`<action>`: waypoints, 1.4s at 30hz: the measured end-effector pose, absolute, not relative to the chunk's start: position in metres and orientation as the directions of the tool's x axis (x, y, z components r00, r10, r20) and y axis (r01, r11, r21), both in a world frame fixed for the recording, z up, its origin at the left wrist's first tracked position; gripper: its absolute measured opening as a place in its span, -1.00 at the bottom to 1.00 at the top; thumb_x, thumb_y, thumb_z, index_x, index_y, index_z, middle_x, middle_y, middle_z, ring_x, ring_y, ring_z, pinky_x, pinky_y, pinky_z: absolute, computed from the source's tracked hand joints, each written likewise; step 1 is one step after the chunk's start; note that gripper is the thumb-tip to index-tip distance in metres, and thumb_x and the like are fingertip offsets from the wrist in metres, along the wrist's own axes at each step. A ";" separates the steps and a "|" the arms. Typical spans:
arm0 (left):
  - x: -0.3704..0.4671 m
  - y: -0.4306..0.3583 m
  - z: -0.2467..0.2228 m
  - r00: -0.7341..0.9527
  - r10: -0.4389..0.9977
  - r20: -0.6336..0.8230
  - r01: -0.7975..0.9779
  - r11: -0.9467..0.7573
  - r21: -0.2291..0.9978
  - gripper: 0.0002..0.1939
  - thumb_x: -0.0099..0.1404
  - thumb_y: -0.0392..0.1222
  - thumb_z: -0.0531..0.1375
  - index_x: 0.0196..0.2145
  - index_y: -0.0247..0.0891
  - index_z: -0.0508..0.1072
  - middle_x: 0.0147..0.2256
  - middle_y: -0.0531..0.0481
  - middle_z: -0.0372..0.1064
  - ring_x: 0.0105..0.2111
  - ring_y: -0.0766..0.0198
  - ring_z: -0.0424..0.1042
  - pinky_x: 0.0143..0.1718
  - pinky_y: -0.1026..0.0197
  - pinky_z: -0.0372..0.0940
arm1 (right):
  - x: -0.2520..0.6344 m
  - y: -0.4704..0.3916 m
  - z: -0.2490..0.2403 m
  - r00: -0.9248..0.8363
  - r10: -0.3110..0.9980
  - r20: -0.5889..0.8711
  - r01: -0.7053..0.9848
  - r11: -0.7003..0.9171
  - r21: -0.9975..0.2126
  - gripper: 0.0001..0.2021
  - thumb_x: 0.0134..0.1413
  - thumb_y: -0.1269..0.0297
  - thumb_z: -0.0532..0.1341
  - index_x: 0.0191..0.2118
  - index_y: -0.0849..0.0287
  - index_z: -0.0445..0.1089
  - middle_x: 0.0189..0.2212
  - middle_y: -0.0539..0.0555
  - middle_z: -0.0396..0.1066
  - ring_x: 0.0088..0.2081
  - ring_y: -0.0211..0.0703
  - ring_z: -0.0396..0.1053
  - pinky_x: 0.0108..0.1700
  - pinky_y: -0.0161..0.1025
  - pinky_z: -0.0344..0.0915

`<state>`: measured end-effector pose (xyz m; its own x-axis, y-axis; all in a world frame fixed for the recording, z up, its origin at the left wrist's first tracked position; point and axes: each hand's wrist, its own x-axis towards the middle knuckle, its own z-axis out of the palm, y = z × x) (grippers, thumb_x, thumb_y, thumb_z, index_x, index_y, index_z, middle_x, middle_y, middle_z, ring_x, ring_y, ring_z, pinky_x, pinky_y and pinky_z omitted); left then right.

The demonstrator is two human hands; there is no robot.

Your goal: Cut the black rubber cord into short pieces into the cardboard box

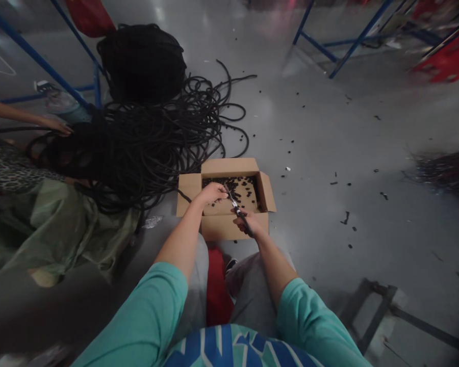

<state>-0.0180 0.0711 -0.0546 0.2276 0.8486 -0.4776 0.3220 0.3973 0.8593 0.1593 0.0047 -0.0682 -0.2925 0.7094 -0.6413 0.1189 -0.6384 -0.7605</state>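
An open cardboard box [235,227] stands on the floor before my knees, with many short black pieces [248,192] inside. Over its left part, my left hand [213,193] is closed with thumb and fingers pinched on a black cord [183,195], which comes in from the left over the box's flap. My right hand [250,224] is wrapped round the dark handles of a cutting tool [243,219] above the near right side. The tool's metal tip points up and left, close to my left fingertips. Whether its blades touch the cord is too small to tell.
Tangled black cord [137,148] and a large black coil [143,63] lie at the left. Another person's hand [59,125] reaches in there, near green cloth [69,229]. Blue frames [329,51] stand behind. Small scraps dot the floor; a metal frame [378,311] is lower right.
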 end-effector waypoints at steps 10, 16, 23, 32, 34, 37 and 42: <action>-0.022 0.071 -0.054 0.329 0.766 -0.552 0.351 0.444 0.824 -0.95 0.02 -0.33 0.20 -0.51 -0.40 0.40 -0.74 0.12 0.24 -0.73 0.48 0.21 -0.70 0.42 0.05 | 0.164 0.006 -0.069 -0.351 0.730 -0.587 0.162 -0.570 -0.806 -0.49 -0.43 0.38 0.19 -0.14 0.21 0.33 -0.69 -0.14 0.18 -0.67 -0.40 0.09 -0.64 -0.41 -0.03; -0.022 0.072 -0.054 0.303 0.789 -0.535 0.397 0.406 0.823 -0.91 0.04 -0.31 0.18 -0.55 -0.40 0.38 -0.71 0.09 0.26 -0.72 0.47 0.22 -0.67 0.40 0.08 | 0.160 0.005 -0.075 -0.287 0.717 -0.635 0.142 -0.624 -0.768 -0.51 -0.46 0.39 0.19 -0.19 0.21 0.33 -0.77 -0.18 0.07 -0.73 -0.42 0.00 -0.69 -0.42 -0.08; -0.028 0.073 -0.065 0.189 0.838 -0.513 0.459 0.386 0.800 -0.92 -0.02 -0.35 0.21 -0.49 -0.37 0.37 -0.68 0.11 0.24 -0.68 0.46 0.23 -0.61 0.39 0.12 | 0.160 0.004 -0.070 -0.276 0.737 -0.617 0.159 -0.598 -0.785 -0.55 -0.46 0.40 0.18 -0.23 0.23 0.32 -0.78 -0.20 0.02 -0.74 -0.44 -0.03 -0.70 -0.43 -0.11; -0.026 0.078 -0.064 0.120 0.909 -0.399 0.224 0.367 0.903 -0.73 -0.11 -0.50 0.16 -0.37 -0.37 0.41 -0.50 0.06 0.37 -0.50 0.43 0.30 -0.40 0.33 0.20 | 0.165 0.008 -0.070 -0.213 0.777 -0.592 0.075 -0.592 -0.803 -0.47 -0.43 0.36 0.15 -0.12 0.23 0.26 -0.72 -0.18 0.10 -0.69 -0.41 0.03 -0.63 -0.40 -0.05; -0.025 0.077 -0.061 0.138 0.912 -0.386 0.159 0.365 0.918 -0.73 -0.06 -0.47 0.16 -0.32 -0.38 0.40 -0.54 0.08 0.35 -0.54 0.44 0.29 -0.40 0.32 0.19 | 0.165 0.009 -0.068 -0.235 0.781 -0.579 0.054 -0.584 -0.810 -0.45 -0.43 0.35 0.17 -0.11 0.23 0.25 -0.68 -0.15 0.14 -0.65 -0.40 0.08 -0.60 -0.39 -0.03; -0.024 0.074 -0.058 0.149 0.903 -0.404 0.097 0.393 0.914 -0.75 0.02 -0.40 0.16 -0.27 -0.38 0.34 -0.63 0.13 0.27 -0.65 0.46 0.24 -0.50 0.33 0.16 | 0.165 0.008 -0.066 -0.260 0.785 -0.563 0.047 -0.572 -0.819 -0.45 -0.44 0.35 0.18 -0.11 0.22 0.26 -0.63 -0.13 0.19 -0.60 -0.39 0.10 -0.56 -0.39 -0.01; -0.020 0.073 -0.052 0.048 0.898 -0.438 0.026 0.437 0.899 -0.87 0.06 -0.38 0.16 -0.42 -0.34 0.23 -0.67 0.15 0.22 -0.70 0.47 0.20 -0.58 0.35 0.10 | 0.165 0.008 -0.068 -0.281 0.785 -0.552 0.061 -0.559 -0.827 -0.44 -0.45 0.39 0.17 -0.11 0.22 0.25 -0.62 -0.12 0.19 -0.57 -0.37 0.09 -0.51 -0.38 0.00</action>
